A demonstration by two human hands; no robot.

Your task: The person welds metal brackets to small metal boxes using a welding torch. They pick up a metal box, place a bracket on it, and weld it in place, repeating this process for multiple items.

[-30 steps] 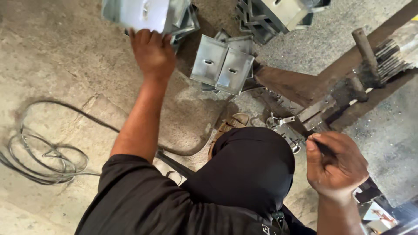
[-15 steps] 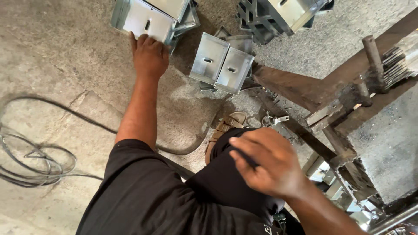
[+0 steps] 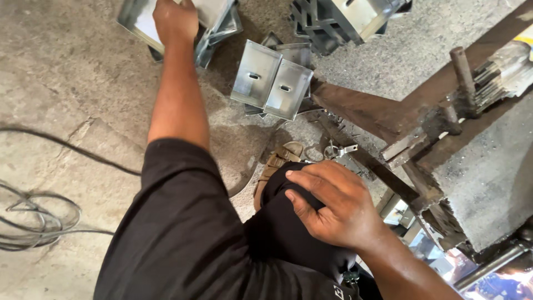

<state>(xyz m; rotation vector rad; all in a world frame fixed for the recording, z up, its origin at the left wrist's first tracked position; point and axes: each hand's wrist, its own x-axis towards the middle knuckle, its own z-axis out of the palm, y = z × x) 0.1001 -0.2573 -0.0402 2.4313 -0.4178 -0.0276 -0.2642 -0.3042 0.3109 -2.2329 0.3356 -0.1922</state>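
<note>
A metal bracket [image 3: 145, 21] at eleven o'clock is gripped by the left hand [image 3: 175, 19]; the right hand [image 3: 331, 203], fingers spread, is rested on the knee [image 3: 283, 183].

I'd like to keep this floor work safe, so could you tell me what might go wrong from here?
The left hand is bare on a galvanised metal bracket in a loose pile; its sheet edges could cut the fingers, or the pile could slip. The sandalled foot sits close to the rusty steel frame and could be struck. The cables coiled on the concrete floor may trip someone.
</note>
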